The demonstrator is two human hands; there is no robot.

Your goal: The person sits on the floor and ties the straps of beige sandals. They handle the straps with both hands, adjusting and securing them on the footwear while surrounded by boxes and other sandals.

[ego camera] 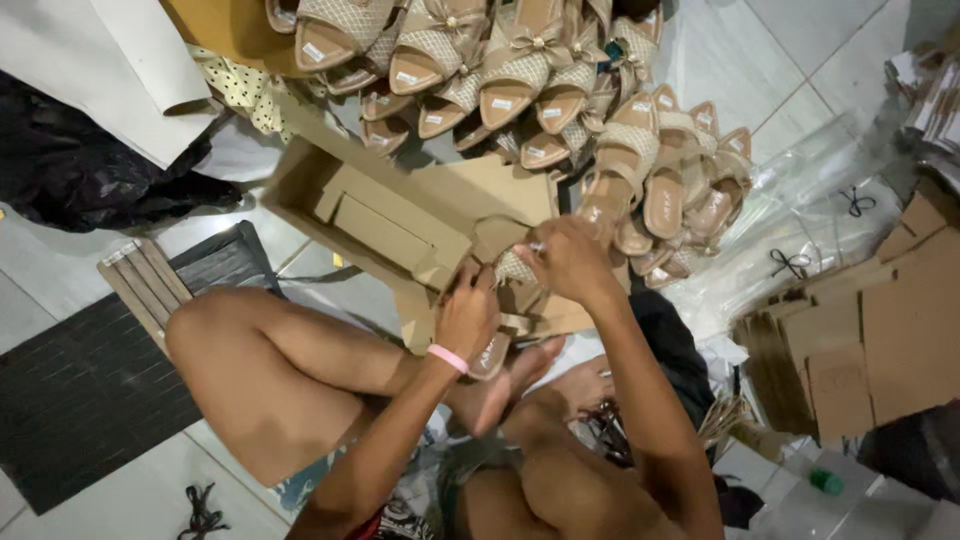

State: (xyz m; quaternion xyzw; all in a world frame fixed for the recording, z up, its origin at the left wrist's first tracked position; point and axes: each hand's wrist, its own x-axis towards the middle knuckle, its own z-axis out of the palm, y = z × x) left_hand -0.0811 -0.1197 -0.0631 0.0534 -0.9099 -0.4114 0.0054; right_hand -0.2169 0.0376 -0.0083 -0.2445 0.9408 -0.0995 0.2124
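Tiled floor (800, 60) carries a pile of beige sandals (540, 70) and flattened cartons (880, 330). My left hand (465, 320) is closed on a sandal (492, 352) over my crossed legs. My right hand (568, 258) pinches another sandal (515, 265) beside the open cardboard box (370, 215).

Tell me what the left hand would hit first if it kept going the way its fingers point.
Probably the open brown cardboard box: the left hand points up at its near wall, nearly touching; depth is unclear.
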